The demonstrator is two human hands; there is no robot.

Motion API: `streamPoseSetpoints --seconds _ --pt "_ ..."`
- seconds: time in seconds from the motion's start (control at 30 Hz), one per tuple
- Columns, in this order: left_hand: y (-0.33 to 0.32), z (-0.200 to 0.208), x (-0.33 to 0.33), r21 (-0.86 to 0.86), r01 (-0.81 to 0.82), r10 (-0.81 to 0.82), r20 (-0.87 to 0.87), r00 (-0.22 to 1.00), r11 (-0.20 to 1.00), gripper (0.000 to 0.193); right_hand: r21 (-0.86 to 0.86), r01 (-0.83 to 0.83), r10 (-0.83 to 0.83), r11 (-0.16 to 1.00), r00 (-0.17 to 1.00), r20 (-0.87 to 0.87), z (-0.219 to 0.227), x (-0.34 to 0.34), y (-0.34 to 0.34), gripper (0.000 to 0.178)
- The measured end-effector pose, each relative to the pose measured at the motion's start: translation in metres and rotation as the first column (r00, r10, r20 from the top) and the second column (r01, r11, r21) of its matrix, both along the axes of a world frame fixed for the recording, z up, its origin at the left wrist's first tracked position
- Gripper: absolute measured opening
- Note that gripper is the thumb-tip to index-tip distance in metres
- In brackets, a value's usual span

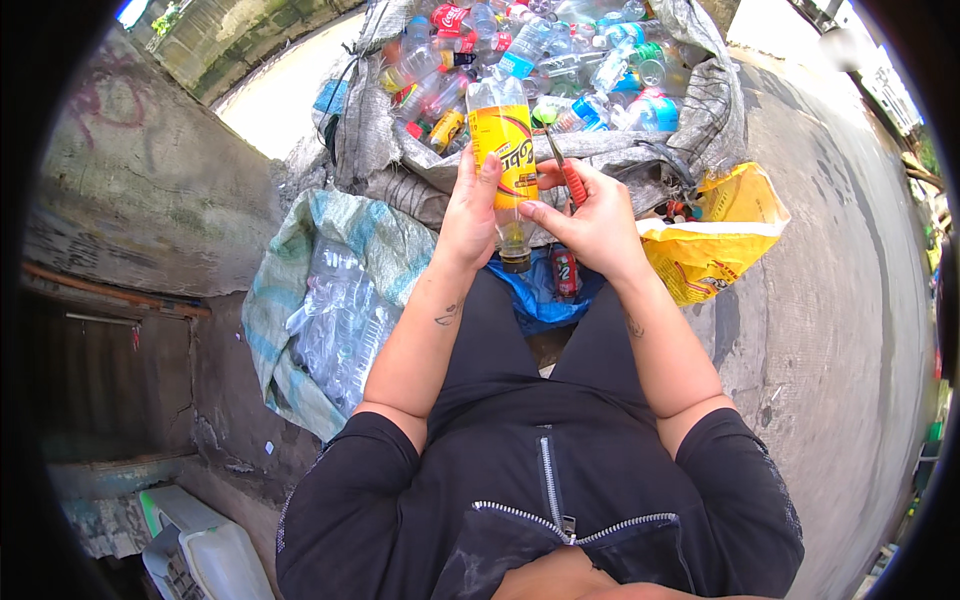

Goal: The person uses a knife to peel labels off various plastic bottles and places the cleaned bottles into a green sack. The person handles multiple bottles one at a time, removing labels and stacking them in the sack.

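Note:
My left hand [468,213] is wrapped round the side of a transparent plastic bottle [503,145] with a yellow label. The bottle is tilted cap down, its dark cap pointing toward my lap. My right hand [600,222] grips a red-handled knife [574,184], its narrow blade pointing up and away from me beside the label. The right thumb and fingertips reach to the bottle's right side. Whether the blade touches the label I cannot tell. Just beyond the bottle lies a large grey sack [385,185] full of mixed plastic bottles [570,70].
At left, a white-and-teal woven sack [270,300] holds transparent bottles without labels. A yellow bag [745,215] stands at right with small items inside. Between my knees sits a blue bag [530,305] with a red can [565,272]. A concrete wall [130,170] rises at left.

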State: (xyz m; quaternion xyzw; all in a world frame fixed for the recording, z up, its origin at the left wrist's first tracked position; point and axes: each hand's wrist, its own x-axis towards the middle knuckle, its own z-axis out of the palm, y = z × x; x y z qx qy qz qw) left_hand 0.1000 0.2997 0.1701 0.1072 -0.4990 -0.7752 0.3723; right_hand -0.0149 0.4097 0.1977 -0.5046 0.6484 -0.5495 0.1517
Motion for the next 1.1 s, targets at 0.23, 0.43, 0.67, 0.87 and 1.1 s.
streamPoseSetpoints --seconds 0.23,0.43,0.67,0.87,1.1 --pt "-0.001 -0.027 0.001 0.086 -0.030 0.021 0.099 0.995 0.996 0.047 0.011 0.057 -0.053 0.998 0.964 -0.259 -0.012 0.002 -0.004 0.014" --pt "-0.014 -0.050 0.011 0.065 0.178 -0.180 0.027 0.983 0.982 0.057 0.015 0.010 -0.003 1.000 0.916 -0.402 -0.033 0.000 -0.011 0.021" --pt "-0.009 -0.044 0.036 0.412 0.440 -0.467 -0.039 0.883 0.798 0.066 -0.058 0.039 -0.046 0.998 0.990 -0.132 -0.067 -0.016 -0.024 0.016" --pt "-0.016 -0.071 0.043 0.458 0.347 -0.367 -0.047 0.929 0.818 0.065 -0.058 -0.109 0.121 0.992 0.768 0.628 -0.067 0.015 -0.018 0.024" --pt "-0.012 -0.064 0.048 0.316 0.456 -0.494 0.049 0.868 0.832 0.068 -0.072 0.014 0.035 0.997 0.769 0.639 -0.073 -0.001 -0.026 0.008"
